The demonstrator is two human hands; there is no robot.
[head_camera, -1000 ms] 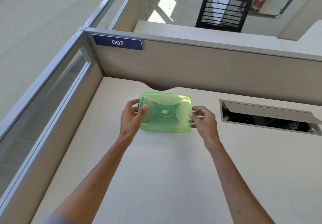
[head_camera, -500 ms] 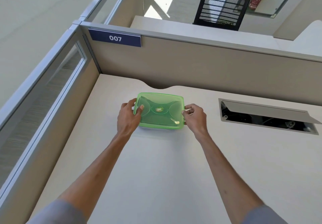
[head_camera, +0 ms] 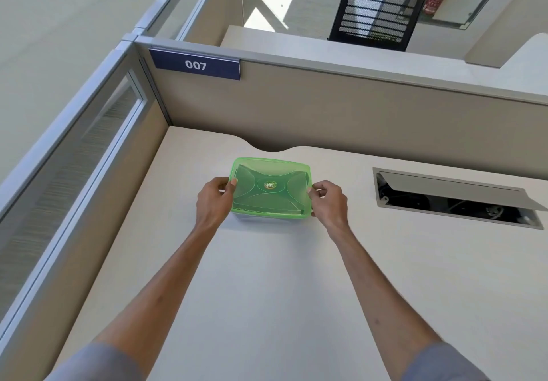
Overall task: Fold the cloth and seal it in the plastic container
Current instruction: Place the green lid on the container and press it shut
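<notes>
A translucent green plastic container (head_camera: 271, 190) with its green lid on stands on the beige desk (head_camera: 267, 276), near the back. A round label sits in the lid's middle. My left hand (head_camera: 214, 199) grips the container's left edge, thumb on the lid. My right hand (head_camera: 329, 202) grips its right edge, fingertips at the rim. The cloth does not show through the lid.
Beige cubicle partitions (head_camera: 326, 107) close the desk at the back and left, with a blue "007" sign (head_camera: 195, 65). An open cable tray (head_camera: 453, 199) is cut into the desk at the right. A black chair (head_camera: 376, 12) stands beyond the partition.
The container has settled flat on the desk a little closer to me. Both hands stay on its sides, and my left thumb has shifted toward the lid's edge.
</notes>
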